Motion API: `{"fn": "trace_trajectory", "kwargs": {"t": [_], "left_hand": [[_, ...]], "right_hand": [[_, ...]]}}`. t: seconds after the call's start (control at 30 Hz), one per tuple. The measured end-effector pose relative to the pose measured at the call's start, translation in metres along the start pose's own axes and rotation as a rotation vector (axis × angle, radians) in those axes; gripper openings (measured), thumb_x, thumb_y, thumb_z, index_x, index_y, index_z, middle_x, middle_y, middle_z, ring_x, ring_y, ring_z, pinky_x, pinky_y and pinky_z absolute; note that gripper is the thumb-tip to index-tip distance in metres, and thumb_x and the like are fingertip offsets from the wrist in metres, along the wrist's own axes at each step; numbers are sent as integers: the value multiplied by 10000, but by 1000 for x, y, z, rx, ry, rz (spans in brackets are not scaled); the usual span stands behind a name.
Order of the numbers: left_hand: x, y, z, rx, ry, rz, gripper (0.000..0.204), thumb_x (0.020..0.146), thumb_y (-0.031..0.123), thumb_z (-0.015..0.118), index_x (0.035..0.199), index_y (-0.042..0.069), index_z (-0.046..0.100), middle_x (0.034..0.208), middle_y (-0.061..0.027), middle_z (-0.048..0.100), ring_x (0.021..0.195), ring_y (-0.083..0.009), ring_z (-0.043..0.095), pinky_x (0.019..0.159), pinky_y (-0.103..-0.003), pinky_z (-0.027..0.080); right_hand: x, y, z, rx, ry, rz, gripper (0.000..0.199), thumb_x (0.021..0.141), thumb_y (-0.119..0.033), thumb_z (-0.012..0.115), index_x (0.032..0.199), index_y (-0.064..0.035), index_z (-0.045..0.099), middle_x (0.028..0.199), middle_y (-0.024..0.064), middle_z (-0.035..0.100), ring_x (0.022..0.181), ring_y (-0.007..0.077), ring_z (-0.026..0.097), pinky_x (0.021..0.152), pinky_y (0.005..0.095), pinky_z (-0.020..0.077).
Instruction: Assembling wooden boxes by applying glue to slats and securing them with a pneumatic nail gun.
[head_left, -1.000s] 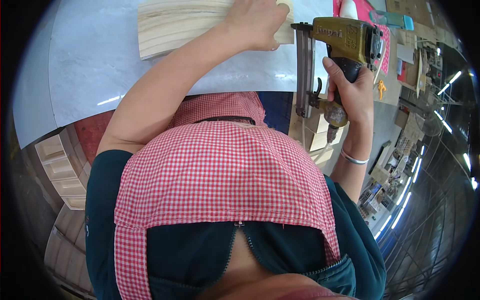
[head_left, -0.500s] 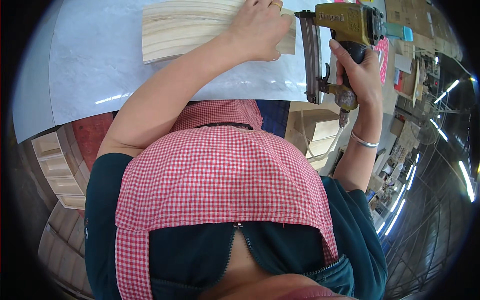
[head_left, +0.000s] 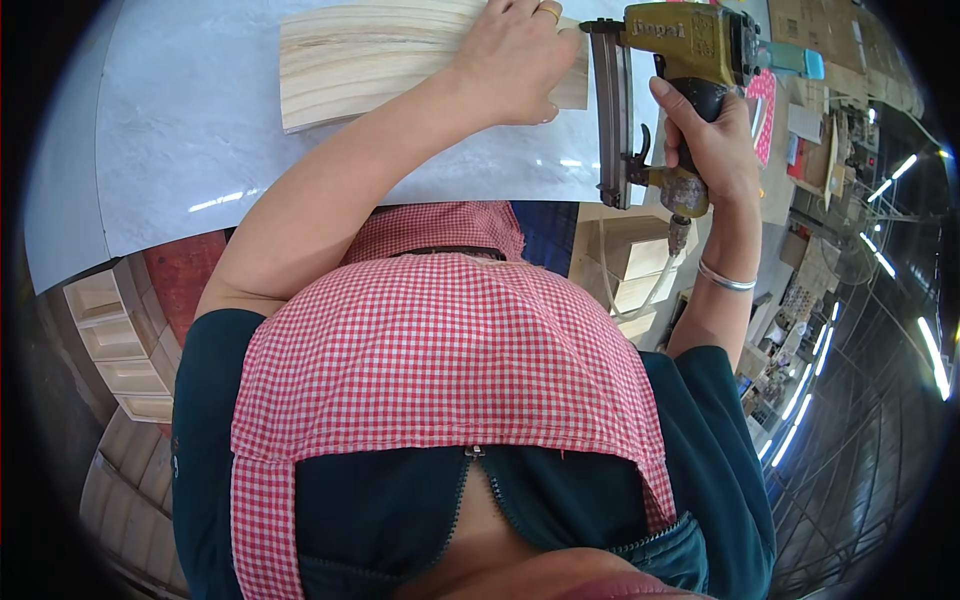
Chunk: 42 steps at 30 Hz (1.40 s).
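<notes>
A pale wooden piece with streaked grain lies across the light worktop. My left hand grips its right end, thumb on the near side and fingers over the far part, partly cut off by the frame's top. In my right hand is a yellow and black pneumatic stapler, held by its handle. The stapler's nose points left and meets or nearly meets the right end of the wood, close to my left fingers; contact cannot be made out. Its long magazine runs down toward me, with an air hose fitting below the handle.
The glossy worktop ends just in front of my apron. Wooden drawer boxes are stacked below left, and more wooden boxes stand below right. A pale hose hangs there. Cardboard is at the far right.
The stapler in my right hand has shifted slightly left, its nose closer to the wood's end. The wooden piece has slid a little left under my left hand.
</notes>
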<state>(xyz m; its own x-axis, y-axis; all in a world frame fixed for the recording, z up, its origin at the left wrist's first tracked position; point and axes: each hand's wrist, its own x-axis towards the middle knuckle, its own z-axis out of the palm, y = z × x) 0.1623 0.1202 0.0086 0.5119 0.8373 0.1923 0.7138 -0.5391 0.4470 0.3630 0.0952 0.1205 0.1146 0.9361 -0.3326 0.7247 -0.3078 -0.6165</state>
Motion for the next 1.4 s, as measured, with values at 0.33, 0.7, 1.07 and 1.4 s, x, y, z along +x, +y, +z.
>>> {"fn": "trace_trajectory", "kwargs": {"t": [0.33,0.7,1.07,1.4], "left_hand": [[-16,0,-18,180,-55,-19,686,656,434,886,1120,5,618,1390,-308,495,1363,-437,430,1139,-583,324],[-125,-92,-87,94,-213,-182,599,634,309,881,1050,46,539,1171,-189,553,1199,-383,508,1044,-469,396],[-86,-49,-48,-130,-110,-210,480,687,272,821,1004,40,546,1069,-165,559,1047,-347,538,945,-443,441],[-87,-48,-38,-208,-67,-262,496,675,271,834,1015,52,547,1095,-157,543,1072,-340,520,939,-448,439]], "right_hand": [[-20,-7,18,53,112,-64,246,881,-213,771,816,-8,651,561,17,579,407,106,503,401,221,399],[-80,23,26,190,169,10,174,855,-113,781,790,16,684,528,23,577,400,101,489,390,229,378],[-77,18,26,38,48,-68,206,859,-154,805,798,9,696,526,10,575,395,90,479,387,226,362],[-71,9,27,27,2,-29,223,867,-167,797,820,22,689,538,15,582,387,88,479,378,226,373]]}}
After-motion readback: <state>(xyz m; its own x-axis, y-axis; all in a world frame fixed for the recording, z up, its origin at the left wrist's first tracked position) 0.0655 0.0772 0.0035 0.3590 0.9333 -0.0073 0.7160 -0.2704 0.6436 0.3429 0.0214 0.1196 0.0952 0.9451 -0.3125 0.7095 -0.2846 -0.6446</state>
